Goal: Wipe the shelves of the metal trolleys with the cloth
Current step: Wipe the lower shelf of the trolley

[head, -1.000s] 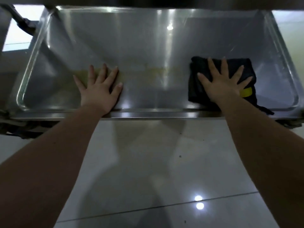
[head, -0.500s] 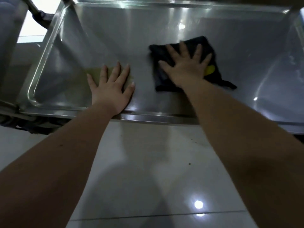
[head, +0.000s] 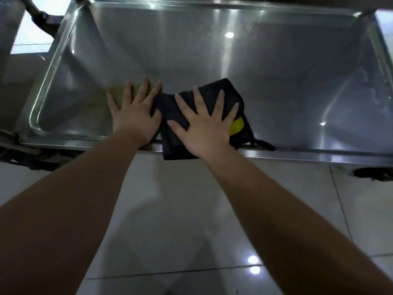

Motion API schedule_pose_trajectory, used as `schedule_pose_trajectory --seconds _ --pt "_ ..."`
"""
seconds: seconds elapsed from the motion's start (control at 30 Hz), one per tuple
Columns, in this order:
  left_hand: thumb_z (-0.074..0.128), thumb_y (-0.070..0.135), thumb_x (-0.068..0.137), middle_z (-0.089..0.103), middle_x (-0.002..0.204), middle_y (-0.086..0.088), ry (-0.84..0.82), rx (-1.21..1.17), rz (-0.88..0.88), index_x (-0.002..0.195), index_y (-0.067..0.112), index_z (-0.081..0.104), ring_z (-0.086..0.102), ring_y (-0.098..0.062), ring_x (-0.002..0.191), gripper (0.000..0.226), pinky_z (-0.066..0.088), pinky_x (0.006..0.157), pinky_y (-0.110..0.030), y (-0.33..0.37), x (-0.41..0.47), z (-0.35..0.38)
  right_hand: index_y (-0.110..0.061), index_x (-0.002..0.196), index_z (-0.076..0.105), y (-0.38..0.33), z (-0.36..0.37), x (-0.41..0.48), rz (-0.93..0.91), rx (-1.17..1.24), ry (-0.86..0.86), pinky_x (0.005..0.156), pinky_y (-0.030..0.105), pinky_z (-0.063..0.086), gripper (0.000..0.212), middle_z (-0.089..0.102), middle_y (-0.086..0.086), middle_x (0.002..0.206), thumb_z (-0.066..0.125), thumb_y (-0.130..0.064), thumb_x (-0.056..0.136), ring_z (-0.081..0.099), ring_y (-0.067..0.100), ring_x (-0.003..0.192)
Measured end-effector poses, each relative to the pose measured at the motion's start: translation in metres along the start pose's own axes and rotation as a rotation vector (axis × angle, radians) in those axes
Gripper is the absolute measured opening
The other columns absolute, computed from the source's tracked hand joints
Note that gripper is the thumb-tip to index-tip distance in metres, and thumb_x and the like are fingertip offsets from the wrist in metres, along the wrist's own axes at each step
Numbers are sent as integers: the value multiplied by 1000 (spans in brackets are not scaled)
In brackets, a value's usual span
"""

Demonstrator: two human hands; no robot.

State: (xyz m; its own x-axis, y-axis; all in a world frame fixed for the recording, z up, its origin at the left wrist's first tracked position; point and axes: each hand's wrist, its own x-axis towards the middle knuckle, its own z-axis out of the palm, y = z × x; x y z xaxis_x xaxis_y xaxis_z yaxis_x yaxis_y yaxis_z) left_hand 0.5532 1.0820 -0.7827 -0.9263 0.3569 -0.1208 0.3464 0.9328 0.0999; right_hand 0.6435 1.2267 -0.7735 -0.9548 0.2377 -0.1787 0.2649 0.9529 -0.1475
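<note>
A shiny metal trolley shelf (head: 287,81) with a raised rim fills the upper part of the view. A dark cloth (head: 227,90) with a yellow tag lies on it near the front edge, and part of it hangs over the rim. My right hand (head: 204,126) presses flat on the cloth with fingers spread. Just left of it, my left hand (head: 135,112) rests flat on the bare shelf, fingers spread, its edge touching the cloth. A yellowish reflection shows on the metal by the left fingertips.
Glossy pale floor tiles (head: 191,209) lie below the shelf's front edge. The frame of another metal trolley (head: 12,39) stands at the far left. A dark castor wheel (head: 372,173) shows under the shelf at the right.
My right hand has slid the cloth leftward and toward the front edge until it meets my left hand. My left hand has stayed planted on the shelf.
</note>
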Motion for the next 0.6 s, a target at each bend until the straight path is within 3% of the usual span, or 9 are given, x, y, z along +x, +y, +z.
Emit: schedule_pose_trajectory --seconds 0.1,0.2,0.3,0.4,0.6 --pt "23 59 99 -1 164 16 10 -21 -7 153 50 4 -2 -25 152 58 -6 114 -65 2 0 1 -58 148 -1 76 -7 2 57 -80 41 109 71 -9 70 -2 -13 165 15 -83 85 -10 42 148" --pt "20 61 98 -1 165 15 8 -28 -10 153 49 4 -3 -25 152 58 -7 114 -66 4 -1 1 -58 148 -3 169 -20 -16 291 -53 29 111 71 -5 71 -3 -13 165 15 -84 84 -8 41 149" --pt "19 61 98 -1 165 13 14 -25 -16 153 48 3 -4 -27 152 59 -7 113 -67 11 -9 3 -57 148 -7 201 -27 -35 474 -1 -1 112 70 -5 70 -8 -14 164 14 -83 86 -11 41 148" --pt "18 60 98 -1 165 13 13 -20 -21 153 48 2 -6 -27 152 59 -7 113 -68 16 -20 6 -54 149 -11 164 -18 -36 497 -8 12 109 74 -5 70 -11 -10 164 9 -80 87 -13 46 146" --pt "16 60 99 -2 165 13 12 -15 -43 154 48 1 -7 -25 152 58 -8 114 -66 10 -31 6 -50 150 -13 19 1 -18 198 -56 -9 105 76 -10 70 -15 -6 164 7 -78 88 -19 49 144"
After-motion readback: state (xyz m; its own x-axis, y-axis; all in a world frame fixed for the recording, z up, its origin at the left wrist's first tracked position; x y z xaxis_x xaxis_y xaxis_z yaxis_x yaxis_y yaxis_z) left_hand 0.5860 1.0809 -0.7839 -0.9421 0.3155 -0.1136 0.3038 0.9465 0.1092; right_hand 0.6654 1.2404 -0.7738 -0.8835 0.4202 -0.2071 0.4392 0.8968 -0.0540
